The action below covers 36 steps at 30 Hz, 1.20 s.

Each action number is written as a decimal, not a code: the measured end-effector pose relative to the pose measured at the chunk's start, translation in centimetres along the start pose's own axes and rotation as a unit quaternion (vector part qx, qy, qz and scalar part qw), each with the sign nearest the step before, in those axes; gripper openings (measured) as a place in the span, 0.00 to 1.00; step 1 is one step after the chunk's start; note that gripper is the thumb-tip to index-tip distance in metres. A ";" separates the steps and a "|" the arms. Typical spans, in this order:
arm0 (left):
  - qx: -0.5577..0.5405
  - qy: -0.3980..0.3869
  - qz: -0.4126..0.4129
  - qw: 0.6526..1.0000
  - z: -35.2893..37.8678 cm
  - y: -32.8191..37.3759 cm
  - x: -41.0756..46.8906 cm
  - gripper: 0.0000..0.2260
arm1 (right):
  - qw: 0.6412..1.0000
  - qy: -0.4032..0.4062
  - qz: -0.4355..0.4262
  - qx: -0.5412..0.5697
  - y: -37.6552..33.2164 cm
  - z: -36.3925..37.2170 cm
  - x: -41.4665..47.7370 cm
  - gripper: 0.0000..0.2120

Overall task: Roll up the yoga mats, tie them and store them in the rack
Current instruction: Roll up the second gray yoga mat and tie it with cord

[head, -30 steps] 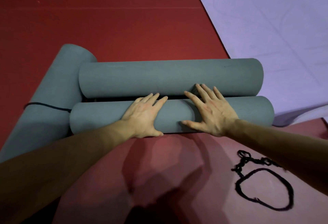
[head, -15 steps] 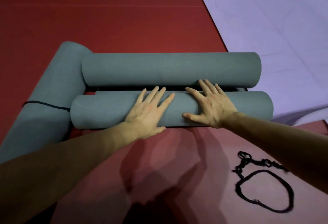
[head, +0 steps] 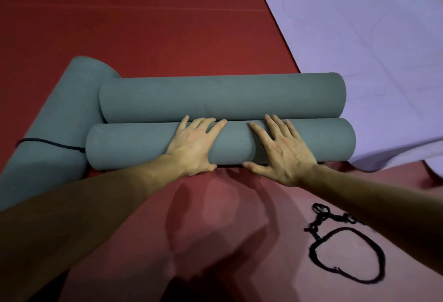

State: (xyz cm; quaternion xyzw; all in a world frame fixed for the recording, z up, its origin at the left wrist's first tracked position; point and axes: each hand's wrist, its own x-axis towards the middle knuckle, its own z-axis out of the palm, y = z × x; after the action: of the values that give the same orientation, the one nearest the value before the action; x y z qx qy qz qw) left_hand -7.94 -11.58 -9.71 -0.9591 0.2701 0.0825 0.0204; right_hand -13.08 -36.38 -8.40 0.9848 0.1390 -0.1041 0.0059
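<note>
Red floor matting runs under and beyond the left hand and the right hand. Beyond the right hand and off to its right, a lavender mat lies unrolled. Left of the left hand, a tied grey roll lies at a slant, bound with a black band. Just past both hands lies the far grey roll, crosswise. Touching it on the near side is the near grey roll, directly under both palms. Both hands lie flat on this roll with fingers straight and spread and thumbs down its near face. A stretch of bare foam separates them, and neither hand grips.

The foam looks light and soft, probably springy enough to uncoil once the pressure lifts, and its ribbed skin should resist slipping. I judge it best pinned near the middle with one palm. The other hand can then fetch the loose black cord, looped on the floor just beside the right forearm, on its near side, and bind the roll at mid-length.
</note>
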 end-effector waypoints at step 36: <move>-0.028 -0.017 -0.022 0.999 -0.3 0.7 -2.8 0.54 | 1.000 -0.007 -0.024 0.009 0.0 -0.4 1.1 0.52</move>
State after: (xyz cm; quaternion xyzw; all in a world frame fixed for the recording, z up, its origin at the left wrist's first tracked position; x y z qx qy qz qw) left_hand -10.63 -10.72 -8.93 -0.9635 0.2462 0.1053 0.0003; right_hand -11.94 -36.05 -8.26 0.9804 0.1619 -0.1125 -0.0042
